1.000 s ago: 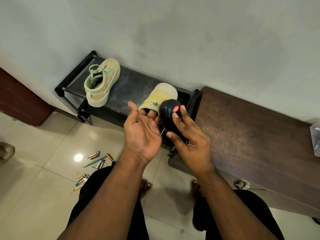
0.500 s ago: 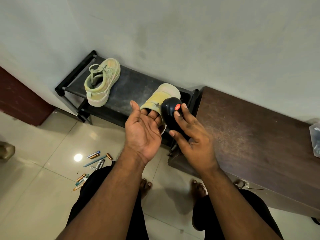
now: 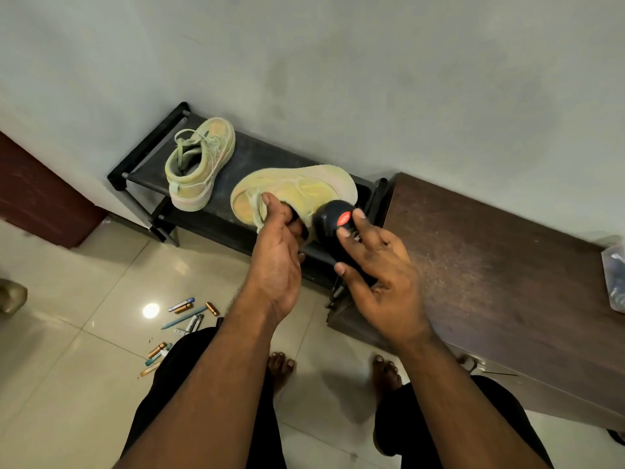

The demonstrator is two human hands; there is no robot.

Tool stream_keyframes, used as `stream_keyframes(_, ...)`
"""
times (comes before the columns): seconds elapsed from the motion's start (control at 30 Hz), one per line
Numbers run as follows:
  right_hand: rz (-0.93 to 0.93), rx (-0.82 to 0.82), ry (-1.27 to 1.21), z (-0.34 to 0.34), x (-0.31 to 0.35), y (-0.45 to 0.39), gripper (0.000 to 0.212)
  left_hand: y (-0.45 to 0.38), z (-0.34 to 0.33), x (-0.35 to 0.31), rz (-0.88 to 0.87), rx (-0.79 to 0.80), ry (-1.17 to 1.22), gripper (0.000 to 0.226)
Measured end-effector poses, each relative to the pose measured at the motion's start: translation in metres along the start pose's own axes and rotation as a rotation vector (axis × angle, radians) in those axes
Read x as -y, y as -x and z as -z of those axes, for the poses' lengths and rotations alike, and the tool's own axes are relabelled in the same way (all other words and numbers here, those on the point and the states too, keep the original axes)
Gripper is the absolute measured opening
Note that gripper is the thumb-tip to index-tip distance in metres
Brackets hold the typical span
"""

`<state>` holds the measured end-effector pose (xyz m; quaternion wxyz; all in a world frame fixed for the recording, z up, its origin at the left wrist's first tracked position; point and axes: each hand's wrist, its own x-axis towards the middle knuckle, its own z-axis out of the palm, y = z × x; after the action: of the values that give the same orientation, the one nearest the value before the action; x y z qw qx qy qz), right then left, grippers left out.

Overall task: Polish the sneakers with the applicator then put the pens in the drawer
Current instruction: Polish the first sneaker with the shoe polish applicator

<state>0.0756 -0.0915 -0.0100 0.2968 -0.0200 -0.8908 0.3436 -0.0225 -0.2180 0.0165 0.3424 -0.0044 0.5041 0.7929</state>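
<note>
My left hand (image 3: 279, 255) grips a pale yellow-green sneaker (image 3: 301, 189) by its opening, thumb on the collar, and holds it on its side above the black shoe rack (image 3: 148, 157). My right hand (image 3: 378, 275) holds a black polish applicator (image 3: 333, 225) with a red label; its head touches the sneaker's side near the toe. The second sneaker (image 3: 199, 164) stands upright on the rack at the left. Several pens (image 3: 184, 319) lie scattered on the tiled floor at the lower left.
A dark brown wooden cabinet (image 3: 500, 282) stands right of the rack, a metal handle (image 3: 470, 362) on its front. A clear plastic bag (image 3: 614, 275) sits on its far right. My bare feet (image 3: 282, 367) stand on the tiles. A grey wall runs behind.
My left hand went from open palm-up to gripping the sneaker and turned it onto its side, more of it showing. My right hand kept the applicator against it.
</note>
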Motion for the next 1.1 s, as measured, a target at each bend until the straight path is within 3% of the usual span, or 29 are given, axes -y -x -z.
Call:
stream_keyframes(0.17,-0.108,-0.074,0.005,0.003,0.0,-0.004,0.047,0.005,-0.005,0.0,-0.019,-0.002,-0.081,0.076)
stream_keyframes(0.27,-0.007,-0.022,0.018,0.001,0.007,-0.002,0.045,0.007,-0.007,-0.001,-0.002,0.0,0.024,0.069)
stream_keyframes(0.43,-0.098,-0.086,0.031,0.001,0.009,-0.007,0.045,0.007,-0.01,-0.001,-0.038,-0.021,0.05,0.063)
stream_keyframes(0.53,0.007,-0.049,0.054,-0.003,0.012,-0.004,0.041,0.005,-0.009,0.002,-0.055,-0.029,0.051,0.07)
stream_keyframes(0.63,-0.12,-0.114,0.059,-0.003,0.009,-0.006,0.043,0.005,-0.008,0.004,-0.05,-0.051,0.013,0.071)
stream_keyframes(0.77,-0.026,-0.082,0.039,-0.007,0.012,-0.003,0.044,0.006,-0.009,0.005,-0.034,-0.014,0.033,0.078)
stream_keyframes(0.9,-0.186,-0.123,0.025,-0.007,0.007,-0.004,0.048,0.005,-0.01,0.008,-0.043,-0.017,-0.002,0.078)
stream_keyframes(1.03,-0.062,-0.072,0.014,-0.011,0.008,-0.001,0.048,0.006,-0.01,0.007,-0.032,-0.014,0.0,0.078)
stream_keyframes(1.1,-0.132,-0.107,0.011,-0.01,0.005,-0.003,0.05,0.007,-0.012,0.007,-0.037,0.004,-0.009,0.076)
